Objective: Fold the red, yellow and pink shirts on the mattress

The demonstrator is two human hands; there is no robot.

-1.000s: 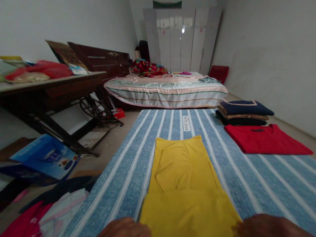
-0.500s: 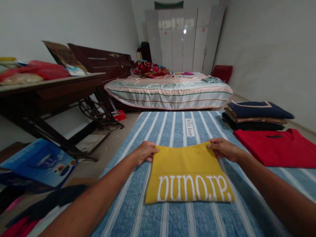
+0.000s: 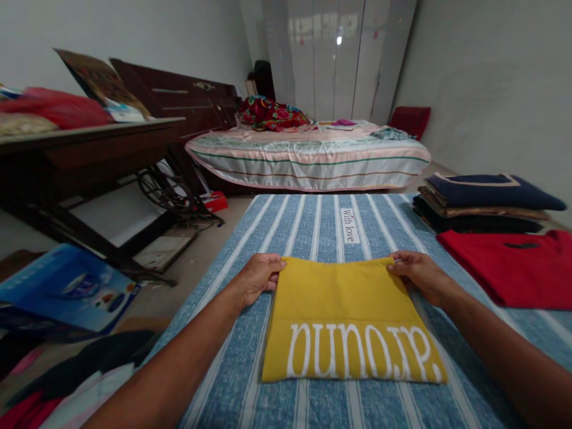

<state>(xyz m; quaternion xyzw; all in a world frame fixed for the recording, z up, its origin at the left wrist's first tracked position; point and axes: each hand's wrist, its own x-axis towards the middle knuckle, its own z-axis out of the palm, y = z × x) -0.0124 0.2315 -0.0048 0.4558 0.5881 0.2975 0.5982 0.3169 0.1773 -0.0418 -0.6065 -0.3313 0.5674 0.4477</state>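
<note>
A folded yellow garment point(image 3: 339, 298) with white letters lies on the blue-and-white striped cloth point(image 3: 295, 229), its lettering upside down along the near edge. My left hand point(image 3: 258, 277) pinches its far left corner between thumb and fingers. At the far right corner, my right hand point(image 3: 417, 274) grips the fabric the same way. The far edge between both hands sags slightly. To the right lies a folded red garment point(image 3: 513, 262), and behind it rises a stack of folded dark clothes with a navy one point(image 3: 500, 192) on top.
Beyond the striped surface is a bed point(image 3: 308, 158) with a red floral bundle point(image 3: 277, 114). A sewing-machine table point(image 3: 89, 134) stands at left, above a blue box point(image 3: 75, 292). More clothes point(image 3: 93, 363) lie at lower left.
Both hands still hold the yellow garment's far corners. The garment appears slightly larger and nearer, its near edge lower in view. The camera view has shifted a little.
</note>
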